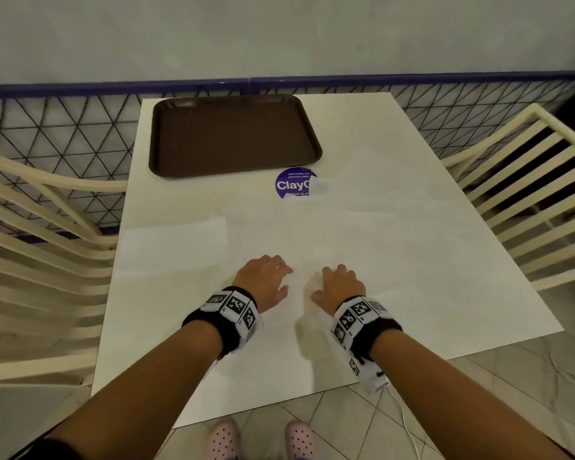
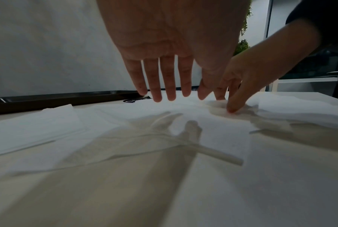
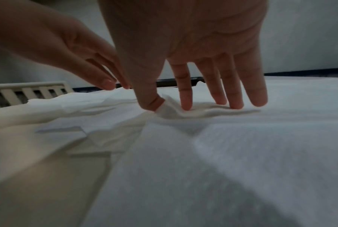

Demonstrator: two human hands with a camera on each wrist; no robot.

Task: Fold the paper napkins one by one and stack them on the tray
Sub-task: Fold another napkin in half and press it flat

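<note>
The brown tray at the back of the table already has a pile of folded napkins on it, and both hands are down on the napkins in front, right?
Not quite. The head view shows the brown tray with nothing on it yet. The rest holds: left hand and right hand are on the napkins in front.

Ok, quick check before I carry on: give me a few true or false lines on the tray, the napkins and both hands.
1. The tray already holds folded napkins. False: it holds nothing.
2. The right hand pinches a napkin between thumb and fingers. True.
3. The left hand grips a napkin. False: its fingers are straight, above the paper.
4. A napkin corner covers part of the purple sticker. True.
5. The tray sits at the table's near edge. False: it lies at the far end.
</note>
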